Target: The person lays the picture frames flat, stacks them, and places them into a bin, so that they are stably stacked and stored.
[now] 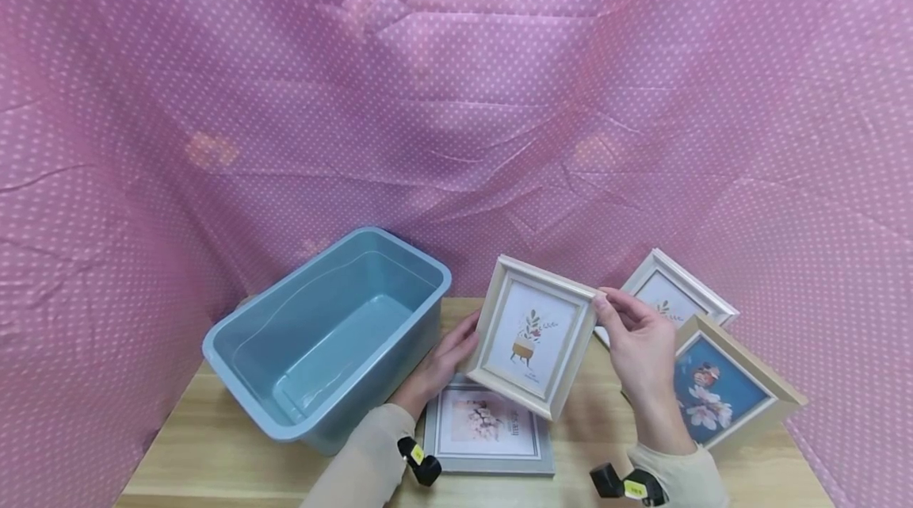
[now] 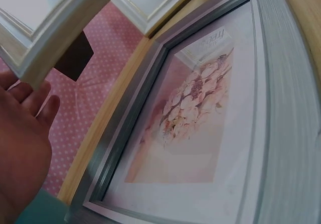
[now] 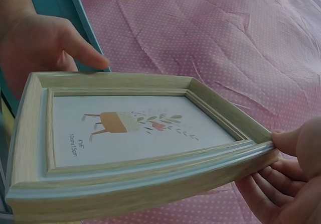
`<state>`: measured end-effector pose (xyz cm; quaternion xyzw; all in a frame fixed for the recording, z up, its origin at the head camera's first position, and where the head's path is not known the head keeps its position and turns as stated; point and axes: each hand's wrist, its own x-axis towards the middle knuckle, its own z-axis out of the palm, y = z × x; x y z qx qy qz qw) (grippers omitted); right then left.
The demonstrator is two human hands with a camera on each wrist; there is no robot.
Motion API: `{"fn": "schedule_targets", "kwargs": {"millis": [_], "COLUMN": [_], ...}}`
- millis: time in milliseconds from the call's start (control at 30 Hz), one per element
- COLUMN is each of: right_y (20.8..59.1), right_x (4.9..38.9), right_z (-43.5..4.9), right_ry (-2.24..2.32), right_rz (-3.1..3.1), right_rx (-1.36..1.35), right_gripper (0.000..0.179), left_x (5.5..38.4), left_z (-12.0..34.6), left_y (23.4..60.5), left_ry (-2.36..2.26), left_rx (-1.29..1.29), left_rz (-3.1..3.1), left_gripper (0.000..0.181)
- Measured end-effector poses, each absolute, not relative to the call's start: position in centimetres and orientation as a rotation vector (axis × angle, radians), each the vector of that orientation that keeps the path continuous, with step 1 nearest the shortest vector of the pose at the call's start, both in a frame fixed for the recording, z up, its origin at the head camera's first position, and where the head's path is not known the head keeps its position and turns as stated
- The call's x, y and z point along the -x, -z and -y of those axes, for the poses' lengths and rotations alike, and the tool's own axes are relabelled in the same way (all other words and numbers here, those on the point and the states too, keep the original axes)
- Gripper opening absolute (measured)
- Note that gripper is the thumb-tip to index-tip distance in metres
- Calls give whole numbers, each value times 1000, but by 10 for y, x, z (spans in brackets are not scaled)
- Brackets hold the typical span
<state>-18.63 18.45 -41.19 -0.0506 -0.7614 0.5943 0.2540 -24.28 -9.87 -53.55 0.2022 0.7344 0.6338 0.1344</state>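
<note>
Raised over the table is a cream picture frame (image 1: 529, 334) showing a potted plant print. My right hand (image 1: 642, 345) pinches its upper right corner, thumb on the front and fingers beneath, as the right wrist view shows. At the opposite edge is my left hand (image 1: 444, 357), its extended fingers (image 2: 35, 96) right at the frame's side and its thumb stretched along the rim. Below them lies a grey picture frame (image 1: 488, 467) with a pink blossom print, face up, partly covered by the cream one. A dark piece (image 2: 75, 56) sticks out behind the held frame.
A blue plastic tub (image 1: 324, 334) stands on the wooden table (image 1: 214, 452) at the left. Beyond my right hand are a white picture frame (image 1: 666, 294) and a light wood frame (image 1: 727, 397) with a flower picture. Pink dotted cloth (image 1: 456, 135) hangs around the table.
</note>
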Motion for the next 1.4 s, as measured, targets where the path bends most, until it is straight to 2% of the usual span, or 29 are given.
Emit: {"fn": "schedule_targets", "kwargs": {"millis": [667, 1400], "right_y": [418, 422], "right_x": [187, 183], "right_z": [-181, -184], "right_ry": [-1659, -1630], "right_rz": [2069, 2081], "right_rx": [142, 167], "right_gripper": [22, 24], "left_x": [241, 234], "left_z": [104, 112], "left_y": [538, 547], "left_ry": [-1814, -1816], "left_rx": [-644, -714], "left_rz": [-2040, -2141], "left_gripper": [69, 55]}}
